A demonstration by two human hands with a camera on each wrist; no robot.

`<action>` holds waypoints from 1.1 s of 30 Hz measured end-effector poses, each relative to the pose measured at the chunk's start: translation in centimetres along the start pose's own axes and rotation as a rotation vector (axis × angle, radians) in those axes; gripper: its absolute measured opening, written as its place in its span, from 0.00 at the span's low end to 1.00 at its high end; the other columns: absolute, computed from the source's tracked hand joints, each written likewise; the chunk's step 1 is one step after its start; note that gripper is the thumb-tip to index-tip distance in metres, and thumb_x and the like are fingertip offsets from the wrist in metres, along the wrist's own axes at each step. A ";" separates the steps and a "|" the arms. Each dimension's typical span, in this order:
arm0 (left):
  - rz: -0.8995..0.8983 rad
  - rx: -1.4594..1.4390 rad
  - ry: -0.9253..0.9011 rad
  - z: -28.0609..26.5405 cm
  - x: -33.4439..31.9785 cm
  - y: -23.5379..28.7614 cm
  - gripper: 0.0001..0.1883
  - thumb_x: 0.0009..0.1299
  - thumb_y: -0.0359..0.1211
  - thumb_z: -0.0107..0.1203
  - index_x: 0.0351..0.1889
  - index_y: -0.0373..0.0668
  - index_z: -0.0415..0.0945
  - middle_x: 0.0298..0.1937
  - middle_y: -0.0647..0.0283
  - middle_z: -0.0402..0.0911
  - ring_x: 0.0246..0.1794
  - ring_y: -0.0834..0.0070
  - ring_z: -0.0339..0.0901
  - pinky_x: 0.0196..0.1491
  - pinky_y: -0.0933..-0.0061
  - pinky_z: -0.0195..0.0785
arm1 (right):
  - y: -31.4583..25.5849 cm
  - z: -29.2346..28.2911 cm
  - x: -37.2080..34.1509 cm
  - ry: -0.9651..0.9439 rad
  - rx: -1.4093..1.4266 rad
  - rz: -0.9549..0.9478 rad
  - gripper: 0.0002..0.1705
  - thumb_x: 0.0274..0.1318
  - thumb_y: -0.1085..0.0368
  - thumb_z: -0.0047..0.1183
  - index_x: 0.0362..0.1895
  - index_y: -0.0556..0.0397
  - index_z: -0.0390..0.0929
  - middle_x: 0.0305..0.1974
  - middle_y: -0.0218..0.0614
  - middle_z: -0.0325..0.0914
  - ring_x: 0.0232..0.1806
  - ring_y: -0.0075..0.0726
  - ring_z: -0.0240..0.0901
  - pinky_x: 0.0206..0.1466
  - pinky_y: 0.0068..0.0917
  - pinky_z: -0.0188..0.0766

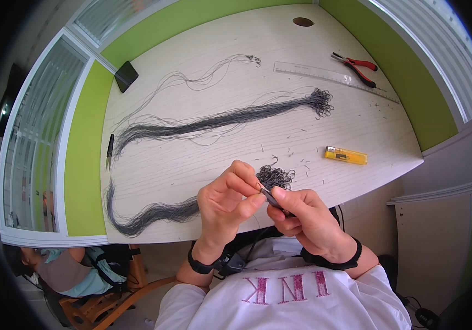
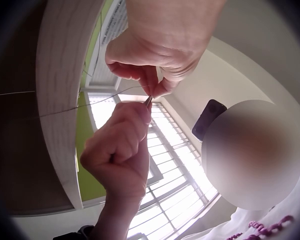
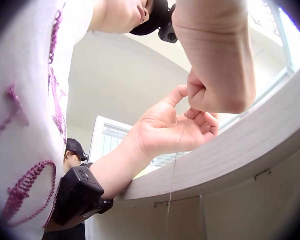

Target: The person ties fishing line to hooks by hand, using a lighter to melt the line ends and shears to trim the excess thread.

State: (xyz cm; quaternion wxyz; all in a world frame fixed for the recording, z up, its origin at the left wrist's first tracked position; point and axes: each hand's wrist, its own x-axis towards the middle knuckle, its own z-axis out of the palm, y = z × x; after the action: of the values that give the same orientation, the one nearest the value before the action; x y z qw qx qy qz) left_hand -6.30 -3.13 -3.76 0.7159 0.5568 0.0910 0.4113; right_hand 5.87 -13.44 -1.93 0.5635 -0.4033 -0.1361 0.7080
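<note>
Over the front of the table, my left hand pinches a small fishing hook between thumb and fingertips. My right hand grips what looks like a nail clipper, its metal tip right at the left fingertips. A thin line runs from the pinched fingers in the left wrist view. The same fine line hangs down past the table edge in the right wrist view. Just beyond the hands lies a pile of dark hooks, with a bundle of grey line trailing left.
A second bundle of hooked line stretches across the table, with a few thinner strands behind. A yellow lighter, red-handled pliers, a clear ruler and black scissors lie around. Line scraps dot the tabletop.
</note>
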 end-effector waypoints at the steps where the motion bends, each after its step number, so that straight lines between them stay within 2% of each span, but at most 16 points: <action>1: 0.002 0.008 -0.012 -0.1 0.0 0.0 0.06 0.54 0.17 0.53 0.25 0.36 0.72 0.33 0.61 0.72 0.37 0.75 0.65 0.44 0.72 0.57 | 0.2 0.0 0.1 0.019 -0.024 -0.020 0.26 0.58 0.44 0.47 0.17 0.50 0.69 0.12 0.16 0.50 0.15 0.13 0.36 0.18 0.18 0.32; 23: 0.001 0.024 -0.021 -0.2 -0.1 0.1 0.06 0.53 0.17 0.54 0.25 0.36 0.72 0.33 0.61 0.71 0.37 0.75 0.65 0.43 0.73 0.58 | -0.2 0.0 -0.1 -0.014 0.056 0.086 0.26 0.58 0.44 0.47 0.17 0.49 0.68 0.11 0.16 0.48 0.14 0.14 0.35 0.18 0.19 0.32; 33: 0.000 0.047 -0.038 -0.2 -0.1 0.1 0.06 0.53 0.16 0.54 0.25 0.36 0.72 0.33 0.61 0.71 0.37 0.77 0.66 0.43 0.75 0.59 | 0.1 -0.1 0.0 -0.032 0.076 0.077 0.26 0.58 0.44 0.47 0.17 0.49 0.67 0.11 0.16 0.47 0.14 0.15 0.35 0.19 0.19 0.32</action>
State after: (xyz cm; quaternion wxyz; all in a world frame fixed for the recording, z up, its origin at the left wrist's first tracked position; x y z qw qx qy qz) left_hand -6.47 -3.07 -3.78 0.7042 0.5813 0.0869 0.3983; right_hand 5.87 -13.52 -2.04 0.5486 -0.3754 -0.1025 0.7400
